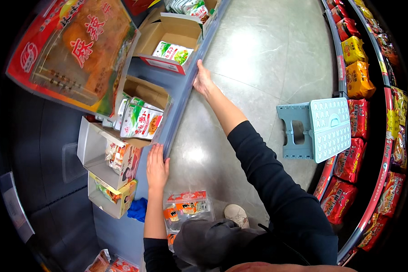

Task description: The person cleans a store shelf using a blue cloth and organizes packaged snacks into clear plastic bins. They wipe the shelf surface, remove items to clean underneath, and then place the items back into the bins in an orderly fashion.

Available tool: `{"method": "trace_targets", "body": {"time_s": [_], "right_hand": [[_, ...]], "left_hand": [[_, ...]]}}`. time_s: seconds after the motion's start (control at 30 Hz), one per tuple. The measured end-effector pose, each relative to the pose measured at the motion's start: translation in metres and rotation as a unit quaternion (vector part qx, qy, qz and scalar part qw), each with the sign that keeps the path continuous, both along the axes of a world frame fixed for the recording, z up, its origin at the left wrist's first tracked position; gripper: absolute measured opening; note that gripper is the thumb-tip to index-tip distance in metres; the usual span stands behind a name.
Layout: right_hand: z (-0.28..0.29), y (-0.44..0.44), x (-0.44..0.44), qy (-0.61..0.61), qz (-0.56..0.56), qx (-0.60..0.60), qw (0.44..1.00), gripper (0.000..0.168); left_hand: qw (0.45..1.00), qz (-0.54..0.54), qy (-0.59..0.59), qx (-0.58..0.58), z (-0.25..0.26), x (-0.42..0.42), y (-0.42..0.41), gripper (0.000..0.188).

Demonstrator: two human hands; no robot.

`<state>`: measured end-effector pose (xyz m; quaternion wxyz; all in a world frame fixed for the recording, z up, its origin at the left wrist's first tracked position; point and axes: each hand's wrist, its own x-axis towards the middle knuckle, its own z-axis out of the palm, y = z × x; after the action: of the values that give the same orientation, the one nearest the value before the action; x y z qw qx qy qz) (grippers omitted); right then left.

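My left hand (pixel 158 170) lies flat on the blue-grey shelf (pixel 143 170) near its front edge, thumb apart, nothing held. Just beyond its fingertips is an open display carton (pixel 166 114) with white-and-green food pouches (pixel 141 120) standing in it. My right hand (pixel 203 80) touches the front lip of the same shelf farther along; some of its fingers are hidden. Beside it stands a larger cardboard carton (pixel 170 30), with a few flat pouches (pixel 173 52) at its bottom. Left of my left hand, an open white-lined box (pixel 98 149) holds packets (pixel 115 158).
A large red snack package (pixel 78 51) juts out above the shelf. Below are a yellow box (pixel 112 193) and blue cloth (pixel 138 209). Clear plastic packaging (pixel 188 210) is by my shoe (pixel 237 216). A folding step stool (pixel 329 129) stands before shelved red noodle packs (pixel 350 159).
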<state>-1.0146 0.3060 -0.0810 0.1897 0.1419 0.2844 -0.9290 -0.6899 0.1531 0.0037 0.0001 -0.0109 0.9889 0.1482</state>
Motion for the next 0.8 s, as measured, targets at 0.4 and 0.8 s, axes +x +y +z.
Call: {"method": "trace_targets", "body": {"time_s": [0.4, 0.8], "right_hand": [[0.012, 0.013, -0.002, -0.026, 0.063, 0.067, 0.995, 0.043], [0.003, 0.034, -0.096, -0.035, 0.003, 0.236, 0.971, 0.047]], "left_hand": [[0.972, -0.139, 0.013, -0.189, -0.005, -0.099, 0.036, 0.068], [0.982, -0.141, -0.006, -0.124, -0.012, -0.105, 0.036, 0.064]]}}
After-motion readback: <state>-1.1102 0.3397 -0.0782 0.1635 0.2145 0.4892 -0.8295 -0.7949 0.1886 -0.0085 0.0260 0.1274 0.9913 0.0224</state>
